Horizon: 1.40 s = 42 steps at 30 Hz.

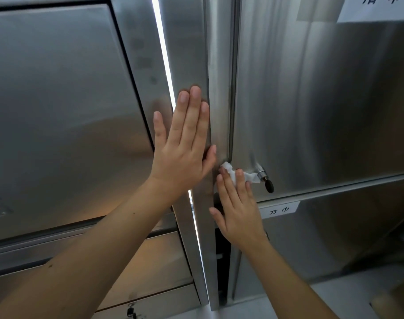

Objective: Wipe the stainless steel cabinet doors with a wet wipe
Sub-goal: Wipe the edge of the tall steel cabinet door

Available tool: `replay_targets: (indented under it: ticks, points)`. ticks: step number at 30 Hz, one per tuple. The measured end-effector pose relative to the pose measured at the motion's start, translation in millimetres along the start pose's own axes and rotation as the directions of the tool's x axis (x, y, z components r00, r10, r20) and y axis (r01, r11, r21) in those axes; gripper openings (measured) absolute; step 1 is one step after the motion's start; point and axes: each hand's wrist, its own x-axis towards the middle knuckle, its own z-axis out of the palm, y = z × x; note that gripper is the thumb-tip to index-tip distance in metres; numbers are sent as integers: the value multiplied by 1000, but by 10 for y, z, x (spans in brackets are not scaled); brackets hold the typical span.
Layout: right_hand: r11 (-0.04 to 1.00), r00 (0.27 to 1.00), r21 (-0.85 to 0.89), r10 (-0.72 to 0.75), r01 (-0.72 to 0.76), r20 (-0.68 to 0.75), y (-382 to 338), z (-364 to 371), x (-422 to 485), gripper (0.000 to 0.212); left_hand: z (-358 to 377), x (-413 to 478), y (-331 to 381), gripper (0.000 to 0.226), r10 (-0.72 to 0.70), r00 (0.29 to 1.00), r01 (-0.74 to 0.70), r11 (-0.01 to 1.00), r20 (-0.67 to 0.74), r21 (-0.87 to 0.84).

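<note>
**Wiping under way at the lock corner, much steel left to do**

Nearest the camera, both forearms reached up toward the cabinet. The right hand [238, 208] lay with straight fingers flat over the wet wipe [241, 174], pressing the crumpled white sheet against the lower left corner of the upper right door [323, 100]. The wipe sat just beside the lock [262, 173], touching it, with a dark key [269, 186] hanging from it. The left hand [185, 143] was released and held nothing, its palm and straight fingers resting flat on the centre post [191, 54], apparently steadying it.

Judged from this, the job was at an early or middle stage. Only the patch round the lock was being covered. Faint vertical streaks on the upper right door may have been from wiping, though they could equally have been reflections. Dull smudges showed on the frame strip of the upper left door [58, 111], above the left hand, so that area looked undone. The lower right door [334, 238], under a small paper label [279, 210], showed no sign either way.

Farthest up, a larger paper label [373, 8] was stuck to the upper right door.
</note>
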Motion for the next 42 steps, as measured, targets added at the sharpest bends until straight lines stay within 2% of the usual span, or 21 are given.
replay_targets:
  ticks: [12,20,26,30,38,42]
  points:
    - [999,991,-31,-13,18,130,69,302,-480,63,21,-4,5,77,2,1000,-2,1000,-18,-16]
    - [999,995,-47,17,-12,97,60,277,-446,59,40,-13,18,79,-1,1000,1,1000,-26,-12]
    - [999,999,29,36,-35,-39,8,138,-93,60,49,-12,31,79,-4,999,3,1000,-43,-30]
    - [999,998,49,25,-22,-65,-3,143,-42,60,61,-28,29,80,-6,999,5,1000,-47,-26]
    - [999,999,20,33,-34,41,-10,376,-541,61,68,-31,27,79,-9,999,8,1000,-37,-15]
    - [999,998,19,42,-43,47,-14,401,-571,60,63,-22,22,79,-12,999,11,1000,-34,-22]
